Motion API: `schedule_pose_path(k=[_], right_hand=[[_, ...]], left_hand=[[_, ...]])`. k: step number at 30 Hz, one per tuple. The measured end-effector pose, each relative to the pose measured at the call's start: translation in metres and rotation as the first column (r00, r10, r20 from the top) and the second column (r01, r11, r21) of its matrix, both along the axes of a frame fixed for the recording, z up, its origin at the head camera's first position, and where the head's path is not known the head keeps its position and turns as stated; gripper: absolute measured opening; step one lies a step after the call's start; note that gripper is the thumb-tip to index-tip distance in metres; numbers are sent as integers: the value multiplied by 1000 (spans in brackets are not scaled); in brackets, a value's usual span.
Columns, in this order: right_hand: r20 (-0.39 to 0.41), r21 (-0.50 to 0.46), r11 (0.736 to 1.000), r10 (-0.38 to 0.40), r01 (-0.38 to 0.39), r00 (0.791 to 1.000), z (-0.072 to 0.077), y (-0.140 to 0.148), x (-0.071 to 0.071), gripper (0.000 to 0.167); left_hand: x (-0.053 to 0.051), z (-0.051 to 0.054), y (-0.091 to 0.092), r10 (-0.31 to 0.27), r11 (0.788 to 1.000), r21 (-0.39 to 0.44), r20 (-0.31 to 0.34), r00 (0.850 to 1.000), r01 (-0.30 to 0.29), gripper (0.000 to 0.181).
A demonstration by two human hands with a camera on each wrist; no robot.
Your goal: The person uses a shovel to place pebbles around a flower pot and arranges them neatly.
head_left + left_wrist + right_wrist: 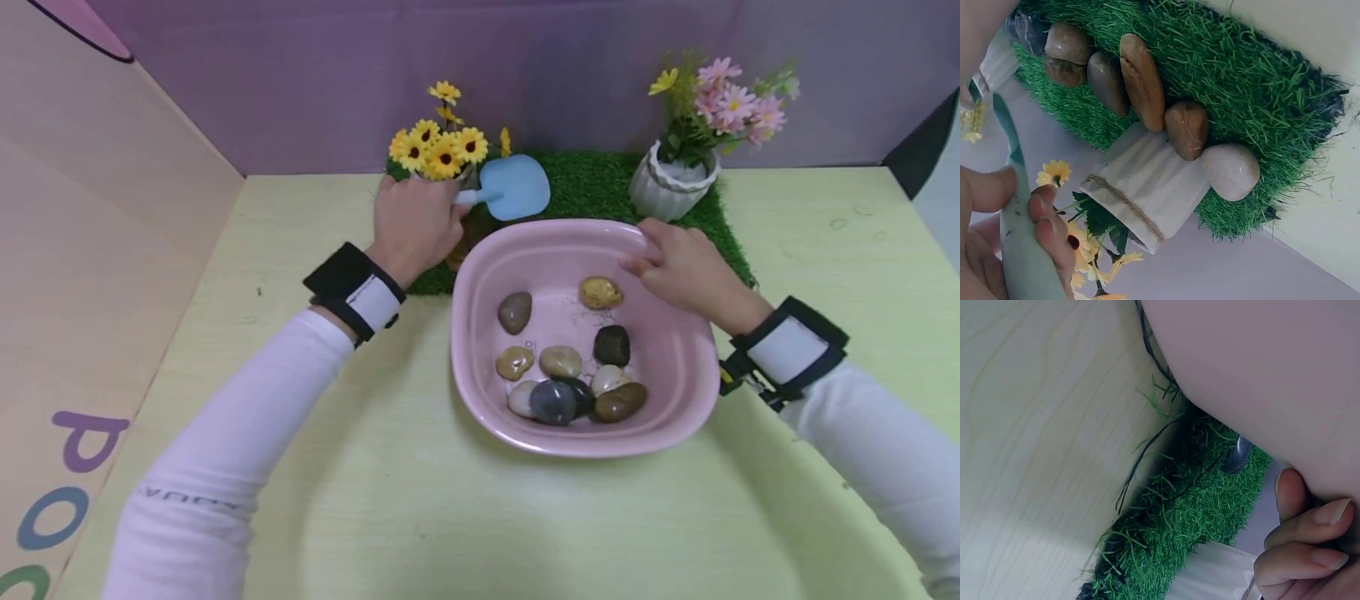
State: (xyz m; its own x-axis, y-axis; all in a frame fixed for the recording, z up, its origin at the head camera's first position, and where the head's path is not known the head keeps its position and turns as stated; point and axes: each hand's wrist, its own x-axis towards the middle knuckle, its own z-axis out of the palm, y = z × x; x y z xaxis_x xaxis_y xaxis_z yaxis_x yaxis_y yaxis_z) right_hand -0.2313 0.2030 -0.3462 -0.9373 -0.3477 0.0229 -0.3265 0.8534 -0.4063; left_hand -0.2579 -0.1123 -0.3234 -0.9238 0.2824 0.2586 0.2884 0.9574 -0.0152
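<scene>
In the head view my left hand [416, 225] grips the handle of a small shovel with a light blue blade [517, 187], beside yellow flowers. The left wrist view shows fingers and thumb wrapped around its pale handle [1025, 244]. My right hand [682, 265] holds the far right rim of a pink basin [678, 367], thumb on the inside. Curled fingers [1300, 522] show under that rim in the right wrist view. Several smooth stones lie in the basin, among them a yellowish one [600, 292], a black one [612, 345] and a brown one [621, 402].
Artificial turf [592, 171] lies behind and partly under the basin. On it stand a white pot with pink flowers [671, 179] and a twine-tied pot [1147, 187] with yellow flowers [442, 154]. Stones, including a pale one [1230, 172], line the turf. A purple wall [562, 83] rises behind.
</scene>
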Motion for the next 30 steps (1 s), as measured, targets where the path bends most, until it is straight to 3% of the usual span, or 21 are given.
schedule_pose_path(k=[7, 14, 17, 22, 27, 30], right_hand=[[-13, 5, 1000, -4, 4, 1000, -1, 0, 0, 26], [-12, 0, 1000, -4, 4, 1000, -1, -1, 0, 26], [-11, 4, 1000, -11, 11, 1000, 0, -1, 0, 26], [-17, 9, 1000, -15, 15, 1000, 1, -1, 1, 26], [-14, 5, 1000, -12, 12, 1000, 0, -1, 1, 25], [-15, 2, 1000, -7, 7, 1000, 0, -1, 1, 24]], left_hand=[[-1, -1, -6, -70, 992, 91, -138, 988, 83, 40], [2, 7, -18, -190, 970, 119, -162, 968, 210, 35], [4, 13, -20, -239, 963, 82, -178, 955, 256, 34], [8, 22, -16, -316, 948, -44, -240, 918, 315, 30], [13, 26, -8, -415, 909, -156, -258, 873, 386, 27], [17, 28, -3, -458, 886, -204, -246, 854, 417, 28]])
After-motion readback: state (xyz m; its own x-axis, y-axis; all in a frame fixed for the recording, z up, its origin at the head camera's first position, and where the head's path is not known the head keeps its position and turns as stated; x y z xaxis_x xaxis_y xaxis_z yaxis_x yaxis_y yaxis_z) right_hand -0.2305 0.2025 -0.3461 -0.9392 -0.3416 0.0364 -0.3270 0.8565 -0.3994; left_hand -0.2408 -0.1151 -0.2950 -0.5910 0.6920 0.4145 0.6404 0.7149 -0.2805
